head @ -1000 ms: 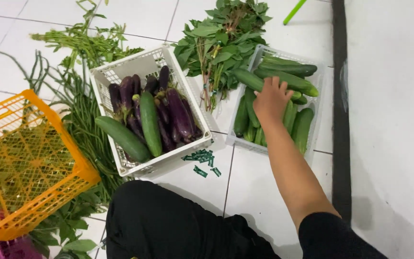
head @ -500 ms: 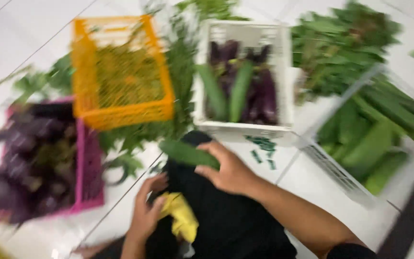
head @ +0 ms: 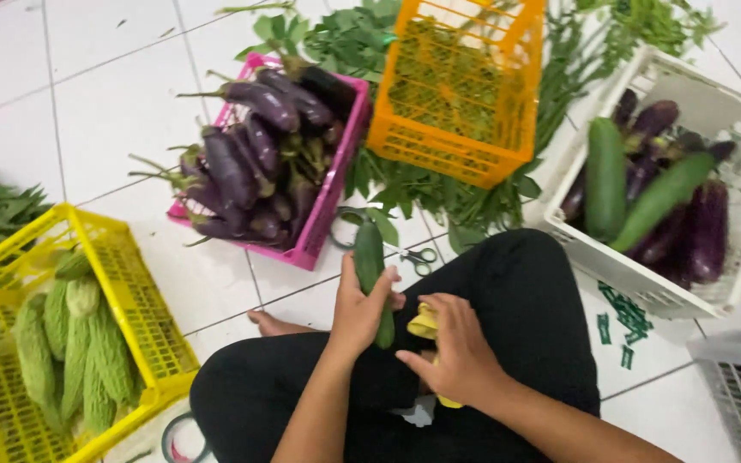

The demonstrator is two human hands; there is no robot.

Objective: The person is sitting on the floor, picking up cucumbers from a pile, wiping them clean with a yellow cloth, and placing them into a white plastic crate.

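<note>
My left hand (head: 355, 313) is shut around a green cucumber (head: 370, 261), holding it upright over my lap. My right hand (head: 456, 351) rests just beside it, its fingers pinching a small yellow thing (head: 424, 324) that lies on my black trousers; what the yellow thing is I cannot tell. A pair of small scissors (head: 418, 255) lies on the white tiles just beyond the cucumber. My bare toes (head: 272, 324) show to the left of my knee.
A pink crate (head: 328, 214) of purple eggplants is ahead left, an orange crate (head: 456, 150) over leafy greens ahead. A white crate (head: 645, 287) with eggplants and cucumbers is right, a yellow crate (head: 143, 343) of bitter gourds left. Green ties (head: 623, 313) lie on tiles.
My right hand took a cucumber from the tray on the right and brought it to my lap. The cucumber now stands in my left hand. My view has swung left.
</note>
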